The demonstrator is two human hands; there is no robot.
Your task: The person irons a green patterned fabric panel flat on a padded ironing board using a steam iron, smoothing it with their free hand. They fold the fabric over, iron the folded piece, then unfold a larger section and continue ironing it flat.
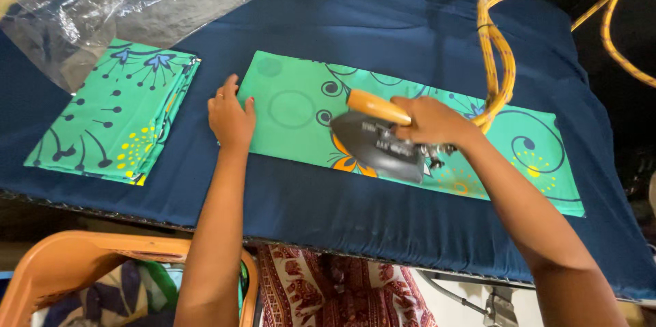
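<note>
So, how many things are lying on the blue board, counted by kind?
Green printed cloths: 2, one long strip under the left hand and one folded pile
Irons: 1, held by the right hand
Clear plastic bags: 1
Total: 4

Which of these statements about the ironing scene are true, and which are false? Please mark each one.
1. The right hand holds the iron by its wooden handle. True.
2. The left hand lifts the green cloth into the air. False: it rests flat on the cloth's left edge.
3. A folded green cloth lies left of the hands. True.
4. The table cover is red. False: it is dark blue.
5. A clear plastic bag lies at the far left. True.
</note>
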